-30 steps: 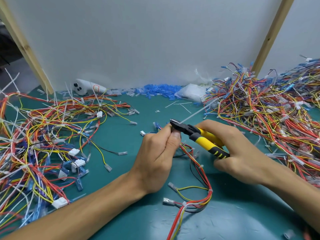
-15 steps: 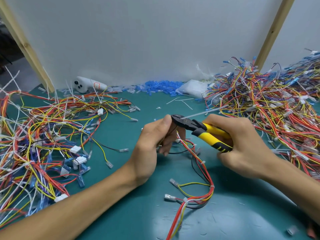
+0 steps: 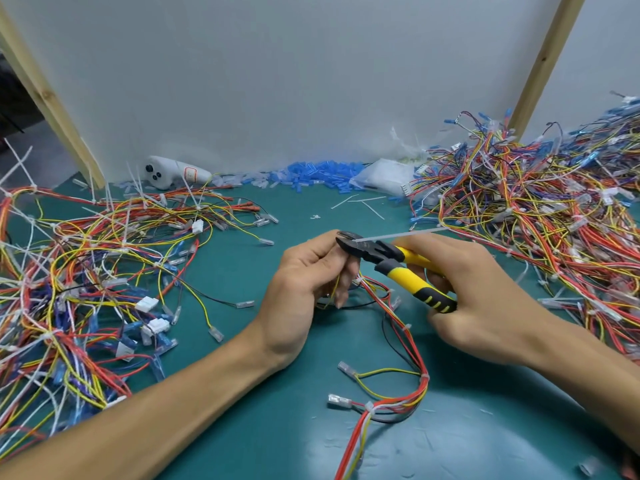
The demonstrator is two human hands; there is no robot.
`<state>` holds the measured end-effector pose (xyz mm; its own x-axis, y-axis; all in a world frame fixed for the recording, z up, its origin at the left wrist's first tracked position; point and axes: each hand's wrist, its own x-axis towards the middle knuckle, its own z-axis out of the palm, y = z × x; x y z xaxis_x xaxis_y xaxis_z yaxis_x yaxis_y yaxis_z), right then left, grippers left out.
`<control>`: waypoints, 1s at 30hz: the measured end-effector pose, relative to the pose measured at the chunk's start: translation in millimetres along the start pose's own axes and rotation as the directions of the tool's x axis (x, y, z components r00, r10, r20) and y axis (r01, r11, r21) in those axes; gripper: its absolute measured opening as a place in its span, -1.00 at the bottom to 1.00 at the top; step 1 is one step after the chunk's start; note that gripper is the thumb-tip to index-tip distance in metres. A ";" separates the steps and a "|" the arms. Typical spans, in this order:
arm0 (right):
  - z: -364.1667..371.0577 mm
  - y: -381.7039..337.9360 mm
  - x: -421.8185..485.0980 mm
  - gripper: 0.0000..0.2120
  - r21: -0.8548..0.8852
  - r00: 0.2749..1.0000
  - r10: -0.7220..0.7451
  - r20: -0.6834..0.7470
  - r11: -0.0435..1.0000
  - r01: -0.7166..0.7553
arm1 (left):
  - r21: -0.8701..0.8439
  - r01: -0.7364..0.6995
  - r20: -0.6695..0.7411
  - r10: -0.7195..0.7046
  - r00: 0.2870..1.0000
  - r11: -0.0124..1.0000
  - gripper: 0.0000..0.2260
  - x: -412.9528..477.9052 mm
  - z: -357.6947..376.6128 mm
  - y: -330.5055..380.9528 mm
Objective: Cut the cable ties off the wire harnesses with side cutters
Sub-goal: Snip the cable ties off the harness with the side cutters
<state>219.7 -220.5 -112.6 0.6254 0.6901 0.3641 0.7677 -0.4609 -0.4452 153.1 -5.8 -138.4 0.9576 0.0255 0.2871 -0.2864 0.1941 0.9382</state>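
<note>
Hiding the tied harness (image 3: 420,372) end: left hand (image 3: 298,289) and side cutters (image 3: 384,254)

My view is bright and even, lit softly from overhead. The green mat (image 3: 502,445) carries a pale sheen near me and a soft shadow beneath the right hand (image 3: 485,306), whose fingers smear slightly. Wide-angle distortion leans the wooden posts (image 3: 543,64) outward, and I find the outer wire piles (image 3: 571,237) soft.
</note>
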 end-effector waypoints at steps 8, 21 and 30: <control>0.7 -7.8 -1.9 -0.55 0.213 1.000 0.017 -0.001 0.977 -0.016 | 0.174 -0.070 -0.009 0.073 0.997 0.982 -0.70 -5.9 6.1 2.2; -2.6 -9.4 -0.1 -0.64 0.110 0.996 0.074 -0.059 0.992 -0.067 | 0.333 -0.174 -0.148 0.234 0.961 0.927 -0.86 -7.6 9.6 4.5; 0.8 -8.0 -1.1 -0.67 0.097 0.995 0.093 -0.047 0.991 -0.088 | 0.810 -0.200 -0.097 0.462 0.882 0.552 -0.81 -11.3 10.6 -0.9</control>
<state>212.8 -217.0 -110.1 0.7000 0.6173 0.3591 0.6924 -0.4635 -0.5529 142.1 -16.6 -140.4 0.7152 0.2072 0.6675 -0.3752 -0.6920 0.6168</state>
